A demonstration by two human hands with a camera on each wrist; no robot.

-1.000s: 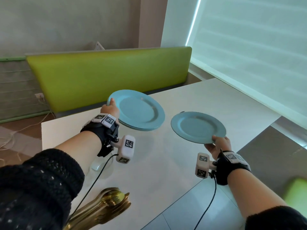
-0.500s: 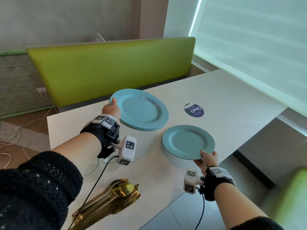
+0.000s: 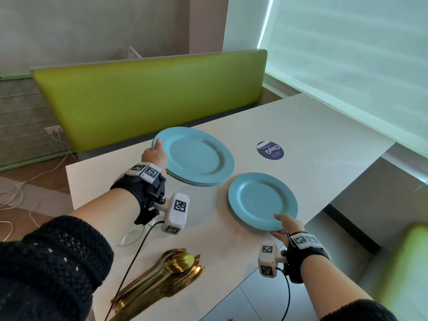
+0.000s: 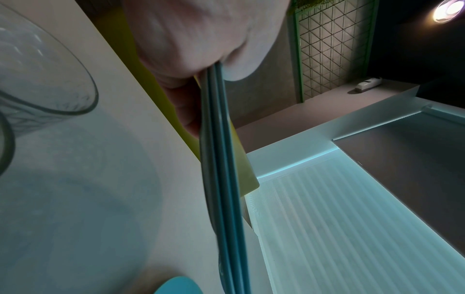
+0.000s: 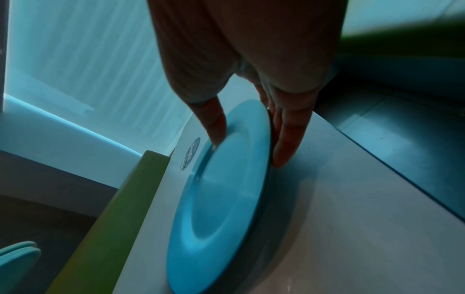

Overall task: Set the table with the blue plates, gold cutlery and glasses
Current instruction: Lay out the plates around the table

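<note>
A single blue plate sits low at the counter's near edge, the right hand pinching its rim (thumb on top). The left hand has its fingers clamped on the stacked plates; gold cutlery lies nearby.

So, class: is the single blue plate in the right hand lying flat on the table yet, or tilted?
Tilted. The single blue plate has fingers beneath its near rim, thumb on top.
</note>
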